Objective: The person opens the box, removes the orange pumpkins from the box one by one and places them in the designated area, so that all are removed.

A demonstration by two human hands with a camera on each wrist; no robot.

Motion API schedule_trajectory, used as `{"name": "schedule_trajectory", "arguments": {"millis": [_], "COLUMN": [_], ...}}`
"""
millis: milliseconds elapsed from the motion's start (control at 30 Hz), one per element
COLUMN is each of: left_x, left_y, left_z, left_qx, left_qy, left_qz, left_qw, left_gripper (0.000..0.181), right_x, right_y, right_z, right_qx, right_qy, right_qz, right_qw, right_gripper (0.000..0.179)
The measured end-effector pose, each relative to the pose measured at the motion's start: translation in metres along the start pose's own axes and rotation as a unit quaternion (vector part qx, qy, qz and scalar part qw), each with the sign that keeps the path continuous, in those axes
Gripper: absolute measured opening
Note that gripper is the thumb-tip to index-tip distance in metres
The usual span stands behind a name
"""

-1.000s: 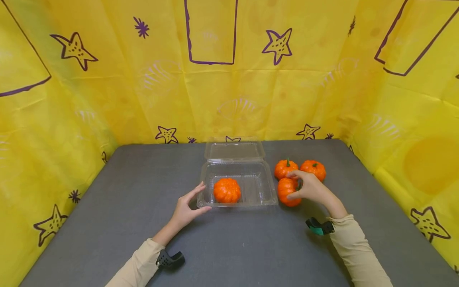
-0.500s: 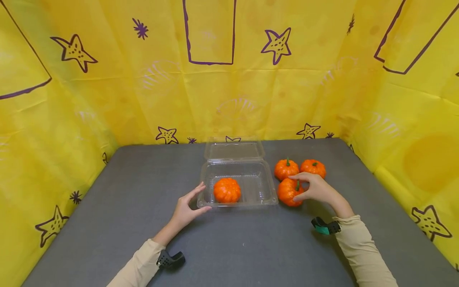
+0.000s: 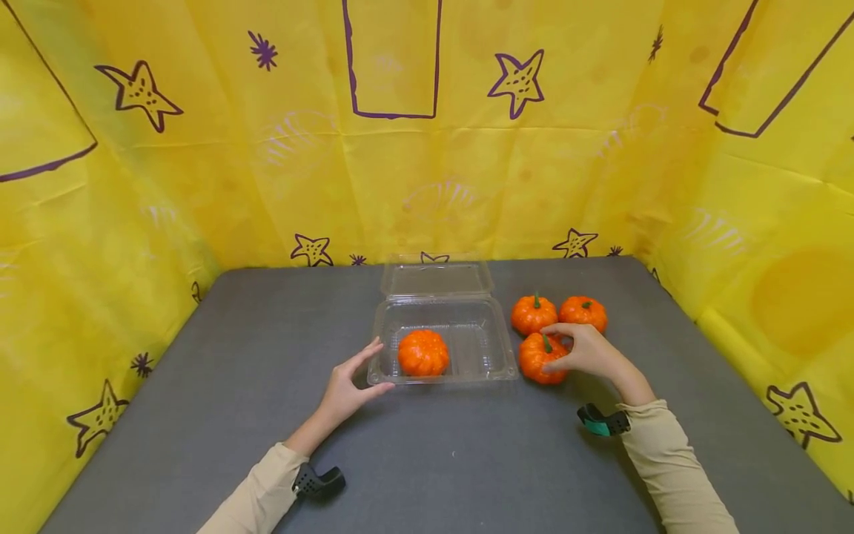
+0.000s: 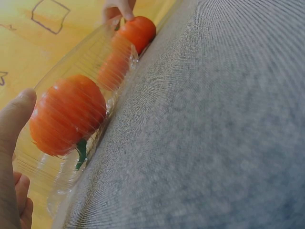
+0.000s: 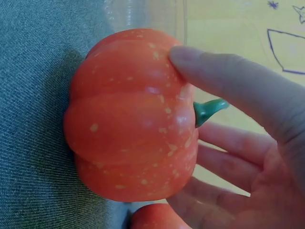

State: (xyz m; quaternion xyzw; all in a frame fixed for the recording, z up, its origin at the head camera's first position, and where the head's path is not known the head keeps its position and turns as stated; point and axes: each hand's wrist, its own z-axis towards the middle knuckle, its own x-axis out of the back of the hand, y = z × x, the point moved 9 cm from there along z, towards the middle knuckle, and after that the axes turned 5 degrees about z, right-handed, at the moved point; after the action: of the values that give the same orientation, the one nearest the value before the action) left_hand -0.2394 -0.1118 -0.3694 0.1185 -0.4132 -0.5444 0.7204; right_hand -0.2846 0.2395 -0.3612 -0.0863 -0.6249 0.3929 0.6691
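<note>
A clear plastic clamshell box [image 3: 443,378] lies with its lid folded back. Inside it, on the left, rests an orange toy pumpkin [image 3: 423,354], its green stem [image 4: 81,153] pointing down in the left wrist view. My left hand [image 3: 343,389] holds the box's front left corner between thumb and fingers. To the right of the box, my right hand [image 3: 590,352] grips another toy pumpkin [image 5: 128,119] by its upper part, thumb and fingers around its green stem [image 5: 208,111]. This pumpkin sits on the table, stem up.
Two more toy pumpkins, one on the left [image 3: 534,315] and one on the right [image 3: 584,314], stand just behind the right hand. The box's open lid [image 3: 437,279] reaches toward the yellow cloth backdrop [image 3: 400,170]. Everything stands on a grey table [image 3: 427,460].
The pumpkin under my right hand has tilted from lying with its stem to the right to standing stem up. My right hand has shifted slightly right. The left hand has stayed at the box.
</note>
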Motion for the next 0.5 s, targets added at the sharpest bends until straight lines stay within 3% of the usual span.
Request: {"name": "schedule_trajectory", "arguments": {"millis": [267, 500], "left_x": [0.002, 0.002], "left_y": [0.0, 0.002], "left_z": [0.0, 0.0], "left_qx": [-0.003, -0.006], "left_qy": [0.003, 0.002], "left_qz": [0.006, 0.011], "left_qw": [1.0, 0.9999], "left_gripper": [0.06, 0.06], "right_x": [0.001, 0.018], "right_y": [-0.008, -0.026], "right_z": [0.002, 0.001], "right_qx": [0.023, 0.032], "right_qy": [0.003, 0.037], "right_qz": [-0.007, -0.007], "right_qw": [0.9997, 0.9988], "right_gripper": [0.065, 0.069]}}
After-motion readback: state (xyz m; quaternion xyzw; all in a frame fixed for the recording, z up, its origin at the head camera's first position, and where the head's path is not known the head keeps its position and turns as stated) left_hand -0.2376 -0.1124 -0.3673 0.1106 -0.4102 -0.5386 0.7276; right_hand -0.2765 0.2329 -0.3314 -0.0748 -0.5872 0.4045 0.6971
